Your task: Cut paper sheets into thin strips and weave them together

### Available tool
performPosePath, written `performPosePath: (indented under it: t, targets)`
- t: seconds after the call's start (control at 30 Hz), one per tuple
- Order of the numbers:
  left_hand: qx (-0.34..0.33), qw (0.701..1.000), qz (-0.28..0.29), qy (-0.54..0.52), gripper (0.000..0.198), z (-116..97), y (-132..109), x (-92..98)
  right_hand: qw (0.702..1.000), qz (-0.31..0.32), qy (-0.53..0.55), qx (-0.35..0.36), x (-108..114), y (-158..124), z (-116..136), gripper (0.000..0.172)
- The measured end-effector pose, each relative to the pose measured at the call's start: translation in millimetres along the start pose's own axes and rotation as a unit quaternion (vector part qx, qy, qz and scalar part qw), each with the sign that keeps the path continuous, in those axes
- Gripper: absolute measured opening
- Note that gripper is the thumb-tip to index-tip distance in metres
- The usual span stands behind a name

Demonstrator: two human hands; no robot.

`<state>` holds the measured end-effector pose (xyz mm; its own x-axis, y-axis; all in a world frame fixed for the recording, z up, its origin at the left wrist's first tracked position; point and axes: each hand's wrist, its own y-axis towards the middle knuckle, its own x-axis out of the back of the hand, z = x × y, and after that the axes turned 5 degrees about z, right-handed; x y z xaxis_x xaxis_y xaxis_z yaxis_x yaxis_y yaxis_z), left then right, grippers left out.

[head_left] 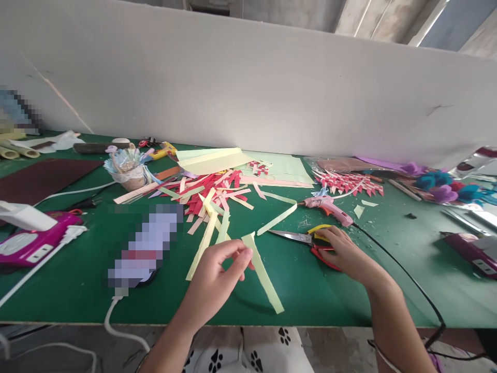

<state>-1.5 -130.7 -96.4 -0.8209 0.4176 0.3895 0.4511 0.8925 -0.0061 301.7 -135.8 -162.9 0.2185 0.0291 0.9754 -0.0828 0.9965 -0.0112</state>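
Observation:
My left hand [219,272] pinches the upper part of a long pale green paper strip [266,277], which hangs slanted down to the right above the green table [77,285]. My right hand [344,248] rests on the red and yellow handles of a pair of scissors [301,237] lying on the table, fingers curled over the handles. More green, pink and red paper strips [212,199] lie piled just beyond my left hand.
A pink glue gun [330,207] with a black cord lies behind the scissors. Woven red-and-white paper pieces [349,182], purple and blue pom-poms [442,186], a small decorated pot [130,171], pale green sheets [217,159] and purple devices [34,241] surround the work area. A white board walls the back.

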Motion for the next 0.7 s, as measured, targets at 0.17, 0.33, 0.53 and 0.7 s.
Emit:
performPosePath:
  t: [0.17,0.33,0.53,0.7]
  targets:
    - [0.009,1.000,0.010,-0.024,0.036,-3.9,-0.1,1.5,0.999,-0.041,-0.007,0.030,3.7,-0.9,-4.5,0.023]
    - [0.007,0.999,0.013,-0.041,0.035,-2.8,2.9,-2.1,0.995,-0.088,0.051,-0.019,0.0,-18.7,19.7,0.019]
    - [-0.006,0.999,0.020,-0.046,0.035,-4.8,9.7,-9.0,0.963,-0.084,0.253,-0.045,-0.1,-38.1,66.1,0.029]
    - [-0.015,0.999,0.007,-0.050,0.035,-5.4,11.6,-9.8,0.938,-0.014,0.346,0.004,5.3,-42.2,89.4,0.031]
